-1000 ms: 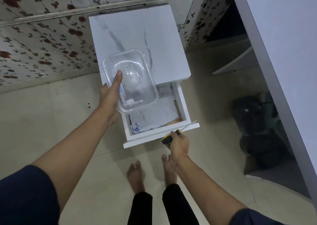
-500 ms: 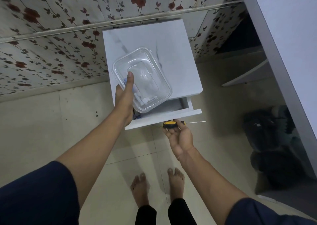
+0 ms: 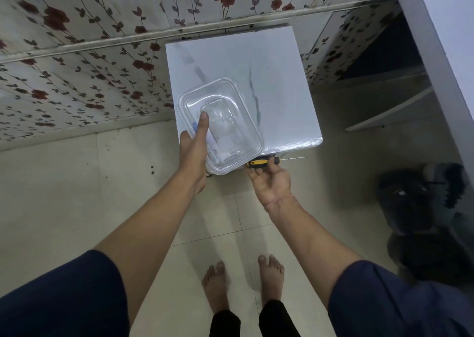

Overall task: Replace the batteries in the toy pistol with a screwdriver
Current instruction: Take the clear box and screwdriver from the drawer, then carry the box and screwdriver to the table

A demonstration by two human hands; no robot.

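My left hand (image 3: 194,154) grips a clear plastic box (image 3: 225,126) with a lid, held above the front of a white marble-look cabinet (image 3: 256,62). Small items show dimly through the box; I cannot tell what they are. My right hand (image 3: 272,181) holds a screwdriver (image 3: 266,161) with a yellow and black handle, its thin shaft pointing right, pressed against the cabinet's front edge. The drawer no longer sticks out. No toy pistol is in view.
A floral-papered wall (image 3: 77,67) runs behind the cabinet. A white surface's edge (image 3: 441,41) rises on the right, with dark bags (image 3: 420,208) on the tiled floor below it. My bare feet (image 3: 243,282) stand just in front of the cabinet.
The open drawer has been pushed shut by my right hand, still holding the screwdriver. My left hand kept the clear box above the cabinet top.
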